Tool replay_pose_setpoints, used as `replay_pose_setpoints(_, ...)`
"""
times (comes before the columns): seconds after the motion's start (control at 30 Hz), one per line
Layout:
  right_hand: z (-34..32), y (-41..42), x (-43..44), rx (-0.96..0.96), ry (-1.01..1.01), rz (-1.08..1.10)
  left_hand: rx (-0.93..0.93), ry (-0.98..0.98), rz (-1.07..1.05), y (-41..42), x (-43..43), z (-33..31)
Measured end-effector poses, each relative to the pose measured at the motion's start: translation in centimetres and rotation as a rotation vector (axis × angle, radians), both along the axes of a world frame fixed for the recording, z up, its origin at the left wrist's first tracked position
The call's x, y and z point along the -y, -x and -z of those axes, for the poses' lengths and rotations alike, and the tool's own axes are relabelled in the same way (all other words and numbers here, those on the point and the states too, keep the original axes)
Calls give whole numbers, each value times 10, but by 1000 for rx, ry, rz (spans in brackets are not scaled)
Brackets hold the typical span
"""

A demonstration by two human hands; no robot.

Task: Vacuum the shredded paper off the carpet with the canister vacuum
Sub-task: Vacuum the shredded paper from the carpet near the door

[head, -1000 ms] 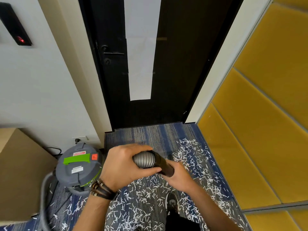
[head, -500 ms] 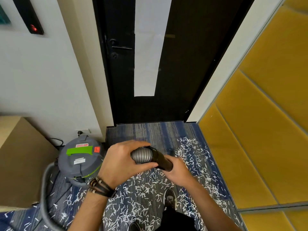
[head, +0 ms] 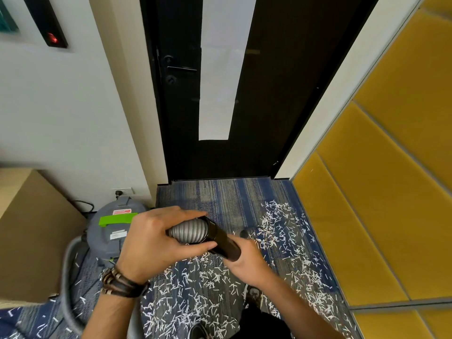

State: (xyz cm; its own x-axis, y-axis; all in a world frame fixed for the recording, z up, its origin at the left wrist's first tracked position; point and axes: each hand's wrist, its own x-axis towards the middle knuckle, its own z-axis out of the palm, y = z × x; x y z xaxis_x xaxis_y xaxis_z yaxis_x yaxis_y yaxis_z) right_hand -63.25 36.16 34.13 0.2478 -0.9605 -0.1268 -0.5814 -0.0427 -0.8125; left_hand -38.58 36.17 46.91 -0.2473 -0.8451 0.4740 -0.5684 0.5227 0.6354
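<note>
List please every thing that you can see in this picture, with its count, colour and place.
canister vacuum: one, grey with green handle, floor at left
hose: one, grey ribbed, centre
tube: one, black, on the hose end
carpet: one, blue-grey striped, underfoot
shredded paper: many pieces, white, scattered on the carpet
door: one, black, straight ahead
wall panels: several, yellow, right
box: one, brown, far left
left hand: one, grips the hose
right hand: one, grips the tube

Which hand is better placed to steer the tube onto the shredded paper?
Probably the right hand: it grips the black tube nearest the shredded paper; the left hand holds the ribbed hose.
</note>
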Motion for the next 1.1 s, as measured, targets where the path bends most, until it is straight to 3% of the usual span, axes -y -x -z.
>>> replay_pose_setpoints(0.73, -31, 22, 27, 105, 44, 20, -3, 131, 43, 30, 27, -29)
replay_pose_setpoints(1.1, 6, 120, 103, -42, 28, 20, 144, -126, -2, 121, 77, 21)
